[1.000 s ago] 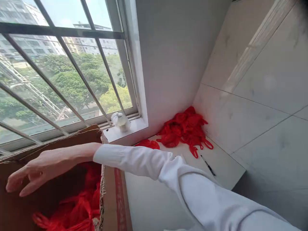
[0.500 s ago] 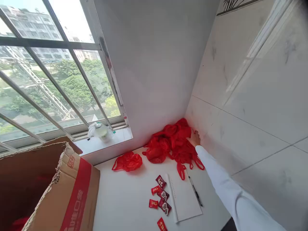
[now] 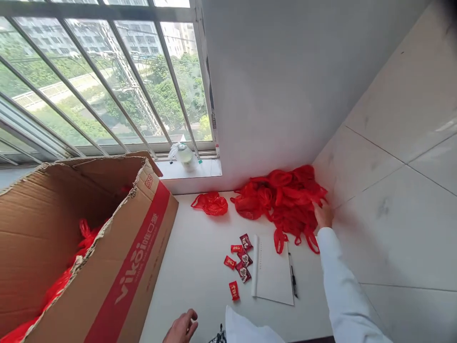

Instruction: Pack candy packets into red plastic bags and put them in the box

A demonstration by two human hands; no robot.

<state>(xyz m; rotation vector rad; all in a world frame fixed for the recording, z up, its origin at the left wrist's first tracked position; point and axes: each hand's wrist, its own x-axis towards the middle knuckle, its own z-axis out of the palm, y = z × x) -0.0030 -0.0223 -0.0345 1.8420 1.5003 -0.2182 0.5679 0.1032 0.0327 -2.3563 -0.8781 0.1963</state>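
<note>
At the right end of a heap of red bags, my right hand has its fingers closed on the edge of a red bag; the fingertips are partly hidden in the red material. My left hand shows at the bottom edge above the white table, fingers loosely bent and apart, with nothing in them. A single red plastic bag lies left of the heap. Several small red and maroon candy packets lie between my hands, beside an open notebook and a black pen.
A large cardboard box with red bags inside stands on the left. On the sill below the barred window is a plastic-wrapped cup. A tiled wall bounds the right side, close to my right hand.
The view has turned left and down, showing more of the box. My left hand has come into view at the bottom. My right hand stays at the heap's right edge.
</note>
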